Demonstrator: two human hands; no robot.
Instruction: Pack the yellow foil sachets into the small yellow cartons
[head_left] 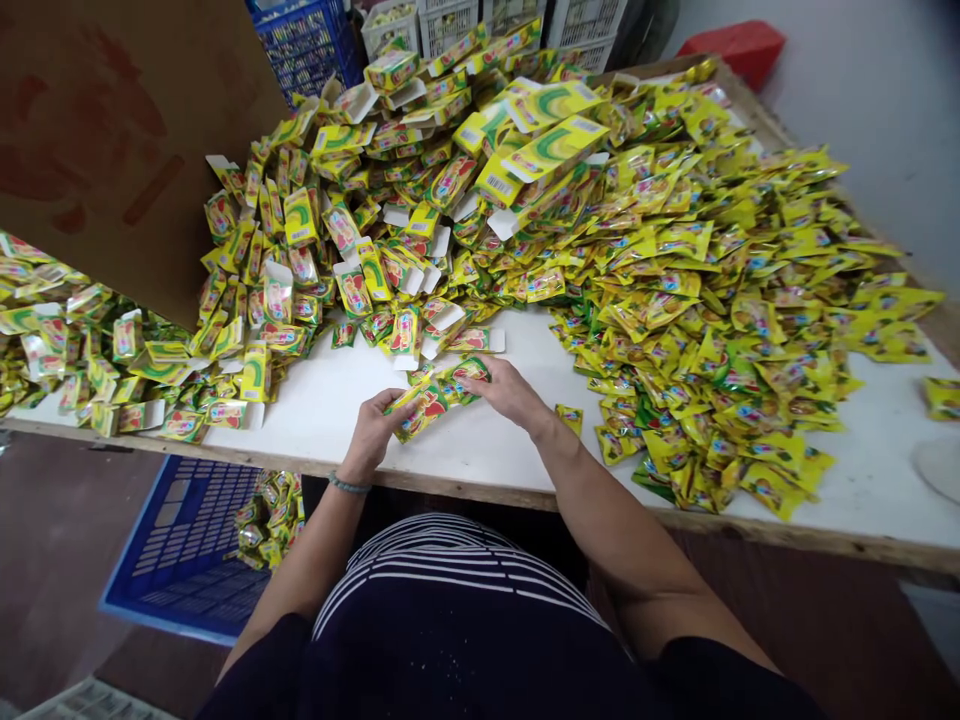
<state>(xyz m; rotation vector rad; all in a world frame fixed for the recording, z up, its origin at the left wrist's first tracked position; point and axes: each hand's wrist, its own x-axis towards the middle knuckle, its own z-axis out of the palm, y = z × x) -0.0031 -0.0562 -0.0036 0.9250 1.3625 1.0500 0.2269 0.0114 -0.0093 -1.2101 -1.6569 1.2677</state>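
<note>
Carton (412,418) and packet (471,373) held above the desk (487,450)

The left hand (371,430) grasps the printed carton near the desk's front edge; the right hand (514,393) pinches the shiny packet at the carton's two-o'clock end. From those hands, open-flapped boxes (300,216) pile up from nine to twelve o'clock, and loose yellow sachets (712,300) spread between one and four. Brown cardboard (112,130) stands at ten o'clock, a blue basket (176,545) below the desk at eight
</note>
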